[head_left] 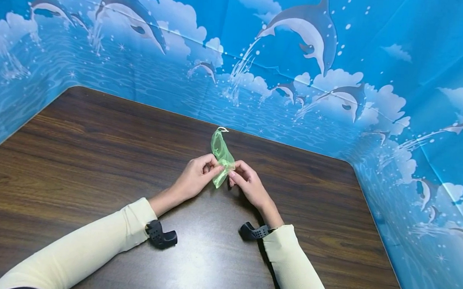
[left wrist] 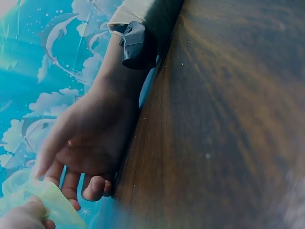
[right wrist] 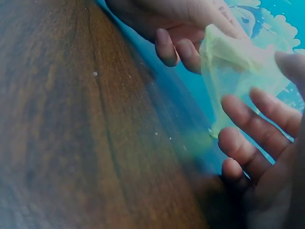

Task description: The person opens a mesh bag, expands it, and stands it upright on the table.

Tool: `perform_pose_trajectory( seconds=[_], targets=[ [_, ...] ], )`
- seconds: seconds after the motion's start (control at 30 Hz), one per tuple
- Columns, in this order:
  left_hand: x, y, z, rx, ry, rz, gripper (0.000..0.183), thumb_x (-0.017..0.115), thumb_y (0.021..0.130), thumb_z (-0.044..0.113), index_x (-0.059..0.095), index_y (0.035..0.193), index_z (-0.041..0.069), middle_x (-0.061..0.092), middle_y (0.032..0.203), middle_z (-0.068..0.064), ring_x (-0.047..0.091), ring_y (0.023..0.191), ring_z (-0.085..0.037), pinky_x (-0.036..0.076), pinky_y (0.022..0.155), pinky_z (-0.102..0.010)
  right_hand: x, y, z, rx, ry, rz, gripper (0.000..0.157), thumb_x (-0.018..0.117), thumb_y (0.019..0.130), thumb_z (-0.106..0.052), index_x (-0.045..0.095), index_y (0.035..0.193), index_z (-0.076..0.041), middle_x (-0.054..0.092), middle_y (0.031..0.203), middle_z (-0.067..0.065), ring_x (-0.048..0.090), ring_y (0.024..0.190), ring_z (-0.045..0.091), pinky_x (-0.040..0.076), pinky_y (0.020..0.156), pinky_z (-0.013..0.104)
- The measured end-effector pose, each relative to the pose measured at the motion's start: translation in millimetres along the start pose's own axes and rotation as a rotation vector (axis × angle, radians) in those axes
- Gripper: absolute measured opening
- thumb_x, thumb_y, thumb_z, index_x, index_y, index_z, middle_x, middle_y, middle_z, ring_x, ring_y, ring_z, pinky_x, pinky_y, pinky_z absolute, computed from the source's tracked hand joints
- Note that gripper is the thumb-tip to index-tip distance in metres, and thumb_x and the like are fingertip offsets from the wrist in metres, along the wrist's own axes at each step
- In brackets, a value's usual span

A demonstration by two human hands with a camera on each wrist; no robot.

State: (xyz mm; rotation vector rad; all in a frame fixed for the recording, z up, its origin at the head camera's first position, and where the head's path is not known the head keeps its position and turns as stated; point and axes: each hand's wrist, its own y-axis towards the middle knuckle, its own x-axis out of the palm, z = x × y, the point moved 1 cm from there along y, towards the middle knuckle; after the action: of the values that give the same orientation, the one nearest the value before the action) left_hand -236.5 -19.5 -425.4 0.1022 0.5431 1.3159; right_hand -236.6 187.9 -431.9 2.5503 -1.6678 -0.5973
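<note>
A sheer light-green fabric pouch [head_left: 223, 154] with a white cord [head_left: 223, 129] and cream fabric sleeves [head_left: 79, 246] show above the dark-brown, wood-grained table [head_left: 312, 204]; behind the table, blue cloth [head_left: 151, 83] carries grey-and-white dolphins [head_left: 316, 21].

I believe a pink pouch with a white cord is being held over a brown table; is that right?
Only the colour is off: the head view shows the pouch is green. It does have a white cord and is held over the brown table.
</note>
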Motion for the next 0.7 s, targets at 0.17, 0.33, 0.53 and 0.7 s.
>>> perform_pose_trajectory(
  seconds=[0.17,0.33,0.53,0.7],
  targets=[
    [0.1,0.0,0.5,-0.021,0.009,-0.057,0.015,0.067,0.103,0.020,0.063,0.092,0.012,0.045,0.065,0.001,0.039,0.057,-0.008,0.032,0.053,-0.024,-0.3,-0.9,0.2,-0.011,-0.071,0.018,0.007,0.059,0.105,-0.005,0.064,0.105,0.000,0.059,0.077,0.020,0.056,0.067,0.026,0.047,0.061,0.027],
    [0.2,-0.3,-0.5,-0.020,-0.003,-0.130,0.010,0.064,0.105,0.019,0.065,0.098,0.013,0.051,0.070,0.001,0.045,0.060,-0.009,0.036,0.057,-0.024,1.0,0.2,1.4,0.016,-0.081,0.030,0.011,0.064,0.102,-0.003,0.063,0.112,-0.002,0.062,0.081,0.012,0.058,0.068,0.021,0.047,0.060,0.026],
    [0.9,-1.1,-2.3,-0.010,-0.015,-0.202,0.006,0.060,0.106,0.014,0.065,0.103,0.012,0.060,0.080,-0.003,0.051,0.066,-0.011,0.041,0.061,-0.023,1.8,0.3,0.7,-0.008,-0.128,0.005,0.008,0.066,0.101,-0.006,0.064,0.101,0.002,0.061,0.077,0.017,0.054,0.065,0.013,0.045,0.060,0.023],
    [0.9,-0.1,-1.1,0.004,-0.014,-0.157,0.006,0.061,0.106,0.015,0.064,0.105,0.010,0.059,0.078,-0.002,0.049,0.062,-0.008,0.042,0.059,-0.023,-0.1,-1.3,1.2,0.004,-0.115,0.041,0.005,0.064,0.102,-0.003,0.064,0.098,0.001,0.060,0.073,0.018,0.054,0.062,0.017,0.045,0.057,0.024]
  ],
)
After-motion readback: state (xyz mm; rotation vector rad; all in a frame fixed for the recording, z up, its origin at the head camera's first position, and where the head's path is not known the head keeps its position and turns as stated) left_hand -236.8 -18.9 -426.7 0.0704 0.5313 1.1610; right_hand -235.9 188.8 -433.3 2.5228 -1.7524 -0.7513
